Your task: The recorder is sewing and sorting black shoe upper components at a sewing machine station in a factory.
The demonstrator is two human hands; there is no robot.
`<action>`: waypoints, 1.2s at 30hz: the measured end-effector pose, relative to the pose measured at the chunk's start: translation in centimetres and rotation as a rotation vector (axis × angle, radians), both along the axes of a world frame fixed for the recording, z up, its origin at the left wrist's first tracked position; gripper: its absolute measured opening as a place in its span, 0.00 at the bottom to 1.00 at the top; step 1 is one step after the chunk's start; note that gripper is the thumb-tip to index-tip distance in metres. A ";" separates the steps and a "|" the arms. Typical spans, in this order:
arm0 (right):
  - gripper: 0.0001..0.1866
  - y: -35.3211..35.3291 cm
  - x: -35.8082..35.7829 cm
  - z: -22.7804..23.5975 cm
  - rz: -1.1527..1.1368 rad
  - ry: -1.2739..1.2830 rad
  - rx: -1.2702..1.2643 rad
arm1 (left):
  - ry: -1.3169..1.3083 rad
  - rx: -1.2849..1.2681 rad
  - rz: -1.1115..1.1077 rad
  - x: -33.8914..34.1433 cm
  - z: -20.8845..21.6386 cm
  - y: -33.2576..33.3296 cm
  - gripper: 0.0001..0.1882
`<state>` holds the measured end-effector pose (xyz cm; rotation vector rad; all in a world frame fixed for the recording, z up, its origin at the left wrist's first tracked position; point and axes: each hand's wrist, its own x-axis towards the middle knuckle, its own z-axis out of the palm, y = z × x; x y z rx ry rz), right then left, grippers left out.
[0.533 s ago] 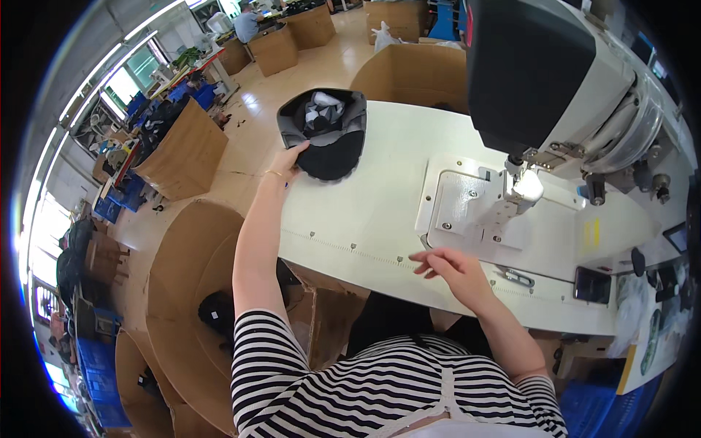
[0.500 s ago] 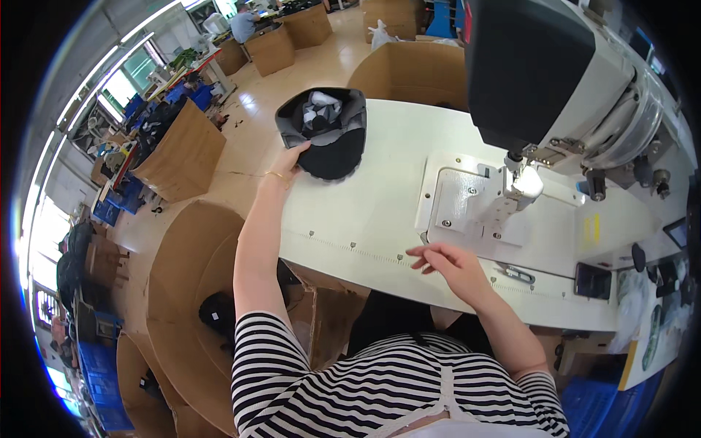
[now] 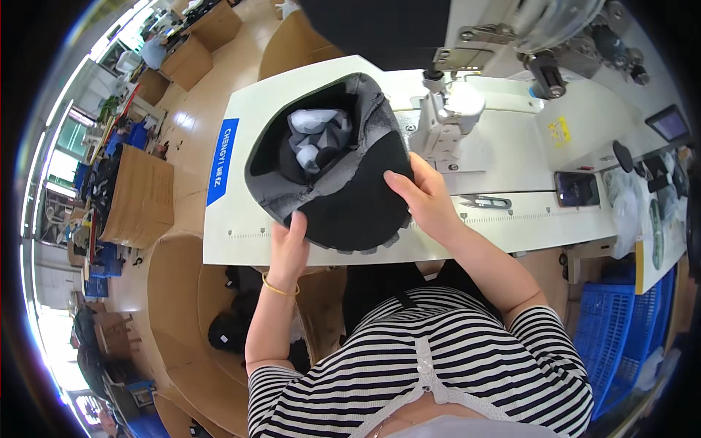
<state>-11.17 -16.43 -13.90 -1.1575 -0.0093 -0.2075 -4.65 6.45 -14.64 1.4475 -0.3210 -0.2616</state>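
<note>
A black and grey cap (image 3: 350, 204) is held up over the near part of the white sewing table (image 3: 234, 248), its open inside turned toward me and its black brim nearest my body. Crumpled grey and white material (image 3: 319, 135) sits inside the crown. My left hand (image 3: 290, 244) grips the brim's left side, thumb on top. On the brim's right edge, my right hand (image 3: 427, 193) pinches it the same way, fingers partly hidden beneath. Just beyond the right hand stands the white sewing arm (image 3: 444, 120) of the machine.
The dark machine head (image 3: 380, 33) overhangs the table's far side. Thread snips (image 3: 485, 202) and a phone (image 3: 577, 190) lie to the right. A large cardboard bin (image 3: 175, 292) with black items stands at the lower left, and blue crates (image 3: 606, 314) at the lower right.
The cap has come from the table's far left toward me, close to the machine. My right hand, empty before, now grips the brim too. The view has shifted.
</note>
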 end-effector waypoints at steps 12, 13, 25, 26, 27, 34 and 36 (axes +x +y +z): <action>0.10 -2.5 -5.5 3.7 -0.091 0.060 -0.113 | 0.079 -0.305 -0.204 -3.7 4.9 -6.4 0.20; 0.10 -2.8 -5.2 4.2 -0.098 0.065 -0.076 | 0.102 -0.324 -0.186 -3.4 5.3 -6.9 0.20; 0.11 -3.9 -2.8 4.8 -0.135 -0.004 0.144 | 0.116 -0.307 -0.167 -1.4 8.8 -9.7 0.18; 0.11 -3.9 -2.8 4.8 -0.131 -0.008 0.150 | 0.116 -0.305 -0.170 -1.3 8.8 -9.7 0.18; 0.11 -3.9 -2.7 4.8 -0.134 -0.008 0.152 | 0.106 -0.285 -0.167 -1.1 8.8 -9.7 0.18; 0.14 -3.5 -2.7 4.7 -0.150 0.015 0.105 | 0.097 -0.298 -0.162 -0.9 9.2 -9.8 0.18; 0.14 -3.3 -2.8 4.8 -0.144 0.043 0.043 | 0.094 -0.298 -0.153 -0.8 9.3 -10.1 0.17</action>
